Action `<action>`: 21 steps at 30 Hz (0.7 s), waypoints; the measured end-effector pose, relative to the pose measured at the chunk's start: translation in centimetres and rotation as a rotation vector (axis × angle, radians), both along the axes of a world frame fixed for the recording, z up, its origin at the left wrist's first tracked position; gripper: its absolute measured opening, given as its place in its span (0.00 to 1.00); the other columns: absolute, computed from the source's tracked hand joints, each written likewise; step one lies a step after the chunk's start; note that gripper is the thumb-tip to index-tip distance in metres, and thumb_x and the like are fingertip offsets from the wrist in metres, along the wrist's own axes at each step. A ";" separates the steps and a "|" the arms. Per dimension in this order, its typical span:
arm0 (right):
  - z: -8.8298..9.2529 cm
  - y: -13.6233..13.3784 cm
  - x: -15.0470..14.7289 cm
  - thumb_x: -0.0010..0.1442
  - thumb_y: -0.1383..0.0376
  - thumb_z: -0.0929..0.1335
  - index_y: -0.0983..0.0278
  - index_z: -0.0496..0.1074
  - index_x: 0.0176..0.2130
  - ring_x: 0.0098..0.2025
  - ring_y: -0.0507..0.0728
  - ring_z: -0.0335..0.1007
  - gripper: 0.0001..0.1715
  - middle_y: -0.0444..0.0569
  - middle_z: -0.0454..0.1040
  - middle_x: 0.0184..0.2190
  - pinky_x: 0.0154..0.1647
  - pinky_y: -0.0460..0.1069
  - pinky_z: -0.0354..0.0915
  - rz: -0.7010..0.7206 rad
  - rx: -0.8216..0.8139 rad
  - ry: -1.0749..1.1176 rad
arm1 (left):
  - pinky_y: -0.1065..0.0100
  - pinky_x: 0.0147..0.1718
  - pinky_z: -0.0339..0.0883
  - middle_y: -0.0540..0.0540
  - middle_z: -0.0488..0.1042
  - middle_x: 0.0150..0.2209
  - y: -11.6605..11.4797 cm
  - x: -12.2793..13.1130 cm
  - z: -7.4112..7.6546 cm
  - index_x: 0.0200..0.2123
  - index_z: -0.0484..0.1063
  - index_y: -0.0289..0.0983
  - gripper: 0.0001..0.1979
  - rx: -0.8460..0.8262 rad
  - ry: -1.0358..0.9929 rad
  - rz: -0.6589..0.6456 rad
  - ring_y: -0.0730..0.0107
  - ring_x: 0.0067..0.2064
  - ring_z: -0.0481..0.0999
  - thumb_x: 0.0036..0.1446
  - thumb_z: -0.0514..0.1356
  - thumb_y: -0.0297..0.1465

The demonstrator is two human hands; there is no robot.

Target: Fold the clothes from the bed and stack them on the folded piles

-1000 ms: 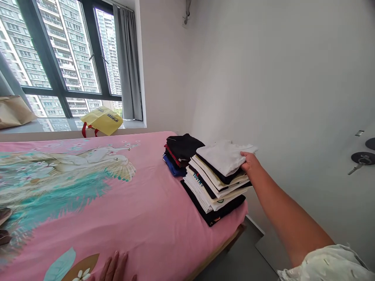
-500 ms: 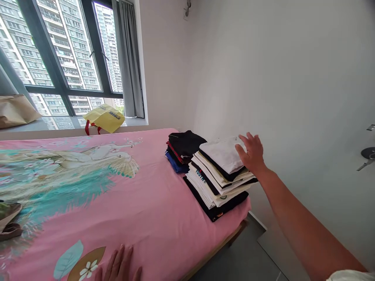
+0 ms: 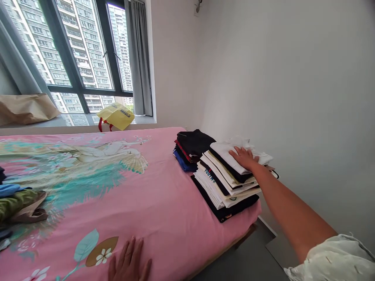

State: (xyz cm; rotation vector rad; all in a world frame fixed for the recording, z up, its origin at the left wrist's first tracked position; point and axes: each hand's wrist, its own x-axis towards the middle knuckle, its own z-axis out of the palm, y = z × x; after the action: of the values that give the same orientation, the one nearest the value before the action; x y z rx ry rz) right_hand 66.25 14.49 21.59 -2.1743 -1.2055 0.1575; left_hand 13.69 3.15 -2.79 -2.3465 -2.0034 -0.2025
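Observation:
My right hand lies flat, fingers stretched out, on a folded white shirt that tops a tall stack of folded black and white clothes at the right edge of the bed. Behind it is a lower stack of folded dark, red and blue clothes. My left hand rests open, palm down, on the pink bedsheet near the front edge, holding nothing.
A heap of unfolded clothes lies at the bed's left side. A yellow bag and a brown paper bag sit on the window ledge. A white wall stands close to the bed's right edge, with a strip of grey floor below.
My right hand let go of the white shirt's edge, lifted with spread fingers, then came down flat on top of it. The view swung left, bringing the unfolded heap into sight.

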 end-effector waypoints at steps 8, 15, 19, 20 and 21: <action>0.0 -6.5 -14.3 0.62 0.52 0.59 0.61 0.63 0.58 0.67 0.65 0.39 0.29 0.54 0.55 0.63 0.65 0.66 0.35 0.322 0.514 -0.288 | 0.46 0.63 0.33 0.44 0.52 0.66 -2.4 -0.3 1.8 0.62 0.57 0.41 0.28 0.026 -0.179 -0.085 0.57 0.66 0.49 0.59 0.49 0.41; -21.1 -17.1 -33.4 0.60 0.56 0.56 0.63 0.66 0.56 0.64 0.66 0.50 0.29 0.57 0.61 0.60 0.62 0.68 0.42 0.559 -0.020 -0.365 | 0.44 0.63 0.32 0.41 0.49 0.67 -4.0 -0.3 3.3 0.64 0.54 0.39 0.33 -0.074 -0.279 -0.068 0.53 0.67 0.44 0.59 0.47 0.48; -27.6 -19.8 -35.0 0.62 0.57 0.50 0.63 0.61 0.60 0.65 0.62 0.50 0.33 0.52 0.58 0.62 0.63 0.65 0.43 0.442 -0.114 -0.416 | 0.46 0.64 0.32 0.39 0.47 0.67 -6.2 -0.8 4.0 0.65 0.50 0.36 0.36 -0.137 -0.314 -0.117 0.53 0.68 0.42 0.59 0.43 0.49; -28.0 -20.4 -34.8 0.61 0.56 0.50 0.63 0.61 0.60 0.65 0.62 0.50 0.33 0.53 0.58 0.62 0.62 0.65 0.43 0.443 -0.103 -0.425 | 0.46 0.64 0.31 0.38 0.47 0.67 -7.0 -1.0 4.1 0.65 0.49 0.35 0.36 -0.147 -0.328 -0.129 0.53 0.68 0.41 0.60 0.42 0.49; -28.2 -21.0 -34.6 0.61 0.55 0.51 0.64 0.61 0.60 0.65 0.63 0.50 0.34 0.54 0.59 0.62 0.62 0.65 0.44 0.456 -0.085 -0.434 | 0.46 0.64 0.31 0.39 0.47 0.67 -7.9 -1.3 4.2 0.65 0.49 0.34 0.35 -0.155 -0.346 -0.137 0.54 0.68 0.41 0.60 0.42 0.48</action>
State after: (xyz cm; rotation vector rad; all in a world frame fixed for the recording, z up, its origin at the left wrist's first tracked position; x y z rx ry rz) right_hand 31.64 -6.56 -6.65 -2.0280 -1.9648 -0.0820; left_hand 12.36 -4.80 1.42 -2.7095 -2.0618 -0.5087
